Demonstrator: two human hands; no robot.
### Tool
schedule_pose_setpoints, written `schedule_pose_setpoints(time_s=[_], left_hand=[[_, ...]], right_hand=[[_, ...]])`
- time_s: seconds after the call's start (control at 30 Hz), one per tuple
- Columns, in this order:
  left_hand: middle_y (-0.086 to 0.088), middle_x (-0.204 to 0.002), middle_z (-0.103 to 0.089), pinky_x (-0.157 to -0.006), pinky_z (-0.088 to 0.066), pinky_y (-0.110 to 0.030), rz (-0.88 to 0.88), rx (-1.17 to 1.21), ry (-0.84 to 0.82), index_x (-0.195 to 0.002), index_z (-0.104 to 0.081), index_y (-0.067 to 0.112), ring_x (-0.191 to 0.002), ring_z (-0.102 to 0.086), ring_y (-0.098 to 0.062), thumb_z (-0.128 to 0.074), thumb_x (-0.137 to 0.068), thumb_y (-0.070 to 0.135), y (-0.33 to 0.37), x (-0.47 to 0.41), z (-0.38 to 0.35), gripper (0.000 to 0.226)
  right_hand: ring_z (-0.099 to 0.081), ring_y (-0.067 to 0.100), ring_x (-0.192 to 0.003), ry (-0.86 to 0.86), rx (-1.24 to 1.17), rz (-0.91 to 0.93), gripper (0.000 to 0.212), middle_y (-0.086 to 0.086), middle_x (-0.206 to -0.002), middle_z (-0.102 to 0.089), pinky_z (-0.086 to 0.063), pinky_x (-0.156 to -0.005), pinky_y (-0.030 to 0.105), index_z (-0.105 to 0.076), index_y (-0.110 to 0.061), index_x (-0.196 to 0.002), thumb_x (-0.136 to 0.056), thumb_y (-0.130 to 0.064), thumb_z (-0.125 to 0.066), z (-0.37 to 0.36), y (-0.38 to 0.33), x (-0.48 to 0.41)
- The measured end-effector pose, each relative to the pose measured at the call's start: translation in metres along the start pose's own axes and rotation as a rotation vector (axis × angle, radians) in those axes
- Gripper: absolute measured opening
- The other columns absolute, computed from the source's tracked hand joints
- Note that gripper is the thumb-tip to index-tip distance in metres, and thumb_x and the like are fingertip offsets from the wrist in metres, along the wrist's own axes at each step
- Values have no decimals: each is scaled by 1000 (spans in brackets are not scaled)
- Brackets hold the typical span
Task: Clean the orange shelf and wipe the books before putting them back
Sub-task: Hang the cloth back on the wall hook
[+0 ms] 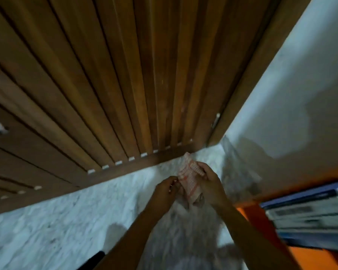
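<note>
L hand (165, 189): showing bare, outline blurring w/ motion.
R hand (209, 181): showing bare, knuckles & wrist showing, edges smearing.
L forearm (137, 230): running bare to btm edge.
R forearm (248, 227): running bare to btm edge.
Dark patch (94, 260) beside L forearm: looking black, too blurred to tell if clothing.

The right hand (209, 182) grips a folded red-and-white checked cloth (186, 179), its fingers (200, 169) curled over the upper part, while the left hand (164, 190) pinches the cloth's left edge with its fingertips (174, 180). Beyond the fingers, a slatted wooden door (125, 84) meets a pale mottled floor (66, 221). Right of the fingers and nearer the person, blurred books (310, 213) lie stacked on the orange shelf (251, 213).
</note>
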State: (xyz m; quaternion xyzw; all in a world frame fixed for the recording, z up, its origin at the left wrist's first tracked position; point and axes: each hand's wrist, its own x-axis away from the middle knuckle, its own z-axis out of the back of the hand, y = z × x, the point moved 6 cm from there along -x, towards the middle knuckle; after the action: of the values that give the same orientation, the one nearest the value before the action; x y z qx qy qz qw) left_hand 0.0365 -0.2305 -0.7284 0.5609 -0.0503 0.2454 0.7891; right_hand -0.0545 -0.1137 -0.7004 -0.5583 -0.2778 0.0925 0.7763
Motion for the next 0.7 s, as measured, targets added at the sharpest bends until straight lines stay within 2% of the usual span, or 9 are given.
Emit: schedule_pose_setpoints(time_s=[0.07,0.13,0.2,0.23,0.3,0.37,0.53,0.63,0.7], left_hand=[[4,-113,-58,-88,-40,-14,-92,-4,62,-122,-56,13,-106,-55,-11,-42,-100,17,95,17,40,27],[1,-118,-57,-94,-39,-20,-180,-23,143,-126,-53,13,-110,-52,-11,-41,-100,18,182,32,76,29],[-3,-124,-58,-97,-42,-24,-292,13,221,-128,-51,16,-113,-54,-14,-41,-100,23,269,45,107,31],[-1,-129,-56,-95,-42,-20,-348,50,258,-132,-48,18,-112,-54,-9,-41,-100,25,310,51,122,34],[7,-132,-49,-81,-43,-5,-434,151,260,-142,-36,22,-101,-55,6,-39,-101,24,388,69,147,41],[10,-128,-50,-71,-49,-8,-571,249,188,-144,-29,27,-93,-60,9,-41,-100,24,455,90,161,46],[19,-130,-47,-79,-52,-16,-902,283,95,-138,-27,43,-112,-54,6,-55,-94,17,562,151,178,58],[22,-125,-49,-77,-54,-20,-1044,295,-50,-134,-34,40,-106,-58,6,-56,-91,1,602,184,176,61],[15,-117,-57,-75,-55,-26,-1124,279,-137,-125,-46,34,-98,-62,0,-53,-88,-7,623,204,167,56]], right_hand=[[-55,19,-108,2,-14,86,28,2,-119,-56,-48,-88,25,-50,-17,-121,-95,-5,-48,27,-95,14],[-56,16,-105,15,-12,201,25,1,-116,-57,-51,-88,25,-53,-14,-118,-94,-6,-51,55,-188,32],[-60,11,-101,-3,35,328,22,-3,-112,-63,-51,-89,30,-59,-18,-112,-90,-18,-57,82,-277,51],[-60,9,-102,-8,81,374,23,-5,-112,-63,-52,-88,30,-59,-21,-113,-90,-22,-56,96,-318,61],[-60,7,-103,-4,153,465,22,-8,-113,-62,-51,-82,23,-57,-25,-116,-95,-20,-52,122,-392,84],[-62,5,-97,16,183,562,19,-11,-108,-62,-49,-74,17,-56,-30,-112,-96,-22,-51,145,-455,112],[-67,9,-86,134,167,713,17,-7,-99,-67,-54,-73,23,-60,-26,-110,-94,-21,-54,185,-547,189],[-64,6,-82,239,189,776,17,-6,-93,-66,-51,-75,23,-62,-27,-103,-93,-14,-56,203,-568,239],[-60,4,-83,329,234,799,15,-6,-91,-65,-48,-78,21,-61,-24,-100,-88,-17,-58,216,-570,276]])
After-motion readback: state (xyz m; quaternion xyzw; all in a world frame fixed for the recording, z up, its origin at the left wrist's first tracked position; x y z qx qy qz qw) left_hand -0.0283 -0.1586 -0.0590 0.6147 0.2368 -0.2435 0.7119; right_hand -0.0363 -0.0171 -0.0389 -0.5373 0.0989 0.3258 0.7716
